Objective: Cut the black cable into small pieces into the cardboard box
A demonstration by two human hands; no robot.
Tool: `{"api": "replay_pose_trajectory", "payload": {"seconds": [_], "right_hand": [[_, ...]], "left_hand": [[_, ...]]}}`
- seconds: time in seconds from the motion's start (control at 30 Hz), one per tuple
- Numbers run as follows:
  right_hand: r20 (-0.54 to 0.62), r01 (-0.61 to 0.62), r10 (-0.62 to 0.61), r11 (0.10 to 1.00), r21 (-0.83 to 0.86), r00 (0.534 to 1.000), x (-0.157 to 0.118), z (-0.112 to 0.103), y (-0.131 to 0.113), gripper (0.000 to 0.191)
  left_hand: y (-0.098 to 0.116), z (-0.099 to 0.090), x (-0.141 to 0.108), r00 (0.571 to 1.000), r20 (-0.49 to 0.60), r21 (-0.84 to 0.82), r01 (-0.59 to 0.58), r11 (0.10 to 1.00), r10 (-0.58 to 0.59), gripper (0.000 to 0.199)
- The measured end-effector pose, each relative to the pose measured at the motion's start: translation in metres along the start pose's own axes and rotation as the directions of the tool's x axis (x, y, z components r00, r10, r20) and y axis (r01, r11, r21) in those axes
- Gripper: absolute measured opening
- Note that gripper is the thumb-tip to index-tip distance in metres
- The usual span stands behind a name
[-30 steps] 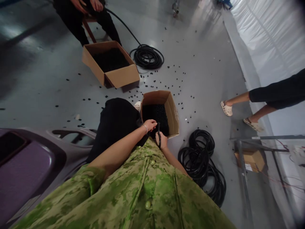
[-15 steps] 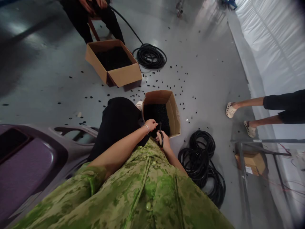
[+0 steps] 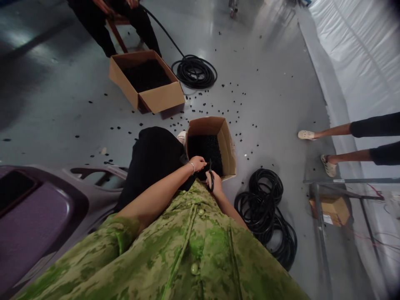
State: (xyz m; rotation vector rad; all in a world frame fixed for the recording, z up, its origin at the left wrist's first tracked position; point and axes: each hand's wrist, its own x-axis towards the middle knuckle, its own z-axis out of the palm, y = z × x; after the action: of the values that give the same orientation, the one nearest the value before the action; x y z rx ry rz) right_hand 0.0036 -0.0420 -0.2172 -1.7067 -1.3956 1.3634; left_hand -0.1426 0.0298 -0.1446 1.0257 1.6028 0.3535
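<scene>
A worker in a green camouflage-patterned shirt (image 3: pixel 190 250) bends over an open cardboard box (image 3: pixel 229 156) at the center of the frame, scissors (image 3: pixel 211 180) in the right hand (image 3: pixel 215 182). The fingers of that hand are closed around the black handles, the blades pointing up the frame over the box's near edge; how far apart the blades stand I cannot tell. The left hand (image 3: pixel 198 163), a bracelet (image 3: pixel 192 167) at its wrist, is just beside the blades, thumb and fingertips pressed together on a small dark piece (image 3: pixel 206 163), too small for me to make out. Black bits (image 3: pixel 204 146) fill the bottom of the box beneath both hands.

At upper left, a seated person (image 3: pixel 143 25) has a larger open carton (image 3: pixel 162 98) of dark material in front, with a coil of black hose (image 3: pixel 195 73) just beside it. More bits lie scattered across the gray floor (image 3: pixel 275 108) between and around the boxes. Looped black hose (image 3: pixel 265 200) lies at lower right of center, near a metal frame (image 3: pixel 319 216) and a small carton (image 3: pixel 333 208). At the right edge, another person (image 3: pixel 375 125) stands in pale clogs (image 3: pixel 306 134). A purple panel (image 3: pixel 46 208) occupies the lower left.
</scene>
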Motion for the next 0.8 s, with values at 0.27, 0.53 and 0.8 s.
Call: {"api": "replay_pose_trajectory", "payload": {"seconds": [0.27, 0.53, 0.8], "right_hand": [[-0.046, 0.129, -0.139, 0.975, -0.181, 0.989, -0.0004, 0.0022, 0.0058, 0.041], [-0.058, 0.14, -0.164, 0.947, -0.288, 0.985, -0.0008, 0.0039, 0.0034, 0.043], [-0.075, 0.099, -0.131, 0.938, -0.333, 0.988, -0.0011, 0.0047, 0.0043, 0.036]], "left_hand": [[-0.0003, -0.0003, 0.0021, 0.999, -0.001, -0.023, 0.045, 0.999, -0.045, 0.018], [0.0014, 0.001, 0.0031, 0.997, -0.031, 0.004, 0.069, 0.998, -0.069, 0.015], [-0.003, 0.0014, 0.0066, 0.996, -0.024, 0.012, 0.086, 0.996, -0.086, 0.016]]}}
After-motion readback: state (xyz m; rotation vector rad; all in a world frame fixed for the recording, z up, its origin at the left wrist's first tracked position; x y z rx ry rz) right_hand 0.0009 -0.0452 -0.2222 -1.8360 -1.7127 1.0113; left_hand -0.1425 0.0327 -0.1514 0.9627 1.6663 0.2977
